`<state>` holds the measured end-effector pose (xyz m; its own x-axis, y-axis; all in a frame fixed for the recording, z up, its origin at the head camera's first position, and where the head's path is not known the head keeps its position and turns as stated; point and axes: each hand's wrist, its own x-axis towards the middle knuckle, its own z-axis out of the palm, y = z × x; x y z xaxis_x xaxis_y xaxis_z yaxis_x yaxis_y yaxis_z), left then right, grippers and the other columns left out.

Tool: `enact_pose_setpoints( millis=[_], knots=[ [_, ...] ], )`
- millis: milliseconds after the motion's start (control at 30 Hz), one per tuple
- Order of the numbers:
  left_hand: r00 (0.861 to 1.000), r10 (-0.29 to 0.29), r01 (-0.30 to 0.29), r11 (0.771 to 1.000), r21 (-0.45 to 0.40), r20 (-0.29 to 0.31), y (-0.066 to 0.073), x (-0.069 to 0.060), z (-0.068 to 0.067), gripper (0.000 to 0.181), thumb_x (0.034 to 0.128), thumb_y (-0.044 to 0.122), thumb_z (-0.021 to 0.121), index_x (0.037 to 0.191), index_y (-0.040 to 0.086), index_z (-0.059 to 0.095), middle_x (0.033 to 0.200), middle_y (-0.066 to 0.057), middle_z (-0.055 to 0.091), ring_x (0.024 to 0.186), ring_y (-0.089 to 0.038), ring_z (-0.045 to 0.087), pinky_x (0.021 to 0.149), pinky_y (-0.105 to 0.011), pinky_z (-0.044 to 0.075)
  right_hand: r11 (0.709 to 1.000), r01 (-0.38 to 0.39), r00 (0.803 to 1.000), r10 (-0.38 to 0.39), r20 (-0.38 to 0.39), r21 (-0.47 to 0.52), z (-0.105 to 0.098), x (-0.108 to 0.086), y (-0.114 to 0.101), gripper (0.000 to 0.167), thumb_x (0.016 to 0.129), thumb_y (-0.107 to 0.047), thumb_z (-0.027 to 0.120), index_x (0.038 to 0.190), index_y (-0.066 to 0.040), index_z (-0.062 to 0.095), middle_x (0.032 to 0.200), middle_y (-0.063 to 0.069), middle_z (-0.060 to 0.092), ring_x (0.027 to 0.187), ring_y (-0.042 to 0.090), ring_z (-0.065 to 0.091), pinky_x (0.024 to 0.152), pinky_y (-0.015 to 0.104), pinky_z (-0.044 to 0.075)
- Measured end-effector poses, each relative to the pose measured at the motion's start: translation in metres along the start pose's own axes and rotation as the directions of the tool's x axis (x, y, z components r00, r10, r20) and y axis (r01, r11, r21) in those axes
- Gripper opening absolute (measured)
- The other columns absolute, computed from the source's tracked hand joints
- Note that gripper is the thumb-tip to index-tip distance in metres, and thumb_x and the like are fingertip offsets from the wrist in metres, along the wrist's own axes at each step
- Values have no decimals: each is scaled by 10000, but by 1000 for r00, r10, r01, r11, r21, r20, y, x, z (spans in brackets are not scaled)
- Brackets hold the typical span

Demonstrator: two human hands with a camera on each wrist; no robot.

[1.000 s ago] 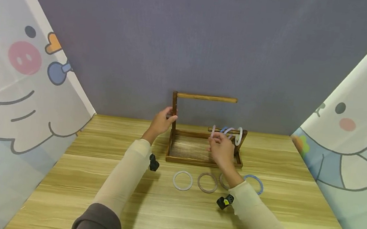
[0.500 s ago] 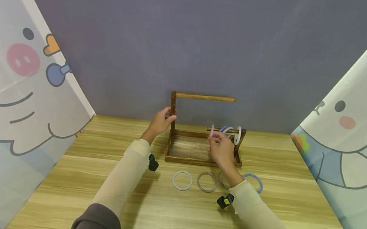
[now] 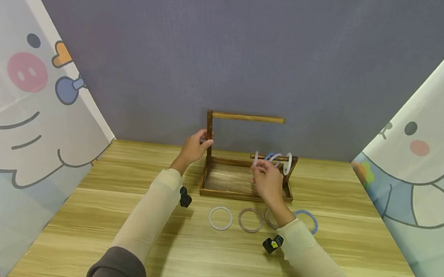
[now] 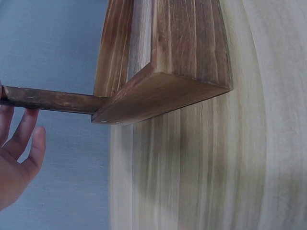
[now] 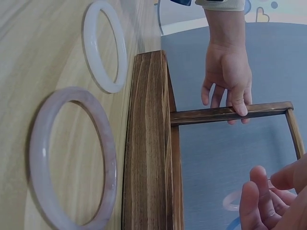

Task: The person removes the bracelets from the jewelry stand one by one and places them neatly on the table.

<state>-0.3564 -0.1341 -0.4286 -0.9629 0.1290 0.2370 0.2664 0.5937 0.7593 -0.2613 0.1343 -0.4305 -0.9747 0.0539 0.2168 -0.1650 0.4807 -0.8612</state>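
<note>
A dark wooden rack has a tray base [image 3: 240, 196], a tall left post [image 3: 210, 125] with a top bar [image 3: 249, 118], and a lower bar on the right. My left hand [image 3: 195, 148] holds the tall post between thumb and fingers; the left wrist view shows its fingertips at the post [image 4: 53, 99]. With thumb and fingers my right hand [image 3: 268, 181] pinches a pale pink bangle [image 3: 256, 156] at the lower bar's free end. Blue, lilac and white [image 3: 288, 164] bangles hang on that bar, nearer its post. In the right wrist view the pinched bangle is mostly hidden.
On the wooden table [image 3: 207, 265], in front of the rack, lie a white bangle [image 3: 210, 218], a brownish bangle [image 3: 240, 225], another partly behind my right wrist and a blue bangle [image 3: 312, 216]. A grey panel [image 3: 247, 59] stands behind, with cartoon-printed sheets at both sides.
The pinched bangle has shifted very slightly at the bar's end. Both hands otherwise keep their places, and the whole head view has moved a little.
</note>
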Motion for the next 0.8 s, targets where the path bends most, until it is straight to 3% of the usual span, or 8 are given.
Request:
enact_pose_setpoints(
  millis=[233, 600, 800],
  knots=[
    [1000, -5, 5, 1000, 2, 8, -1, 0, 0, 348, 1061, 289, 566, 1391, 175, 560, 1327, -107, 626, 1216, -349, 616, 1014, -559, 494, 1000, 19, 1000, -19, -1, 0, 1, 0, 2, 258, 1012, -189, 629, 1231, -63, 679, 1048, 169, 780, 722, 383, 753, 412, 204, 465],
    [1000, -17, 17, 1000, -8, 14, 1, -3, 0, 347, 1061, 284, 568, 1392, 184, 555, 1343, -103, 614, 1220, -346, 610, 1015, -562, 492, 999, 42, 999, -42, 4, -24, 7, -2, 3, 255, 1008, -243, 653, 1227, -118, 692, 1061, 140, 784, 702, 341, 757, 409, 245, 461],
    [1000, -14, 14, 1000, -1, 16, 2, -2, -1, 352, 1062, 290, 564, 1395, 177, 553, 1348, -109, 613, 1244, -346, 596, 1034, -564, 479, 998, 58, 998, -58, 6, -8, 9, -1, -1, 269, 1005, -234, 657, 1236, -99, 686, 1074, 143, 780, 702, 351, 752, 417, 229, 463]
  ],
)
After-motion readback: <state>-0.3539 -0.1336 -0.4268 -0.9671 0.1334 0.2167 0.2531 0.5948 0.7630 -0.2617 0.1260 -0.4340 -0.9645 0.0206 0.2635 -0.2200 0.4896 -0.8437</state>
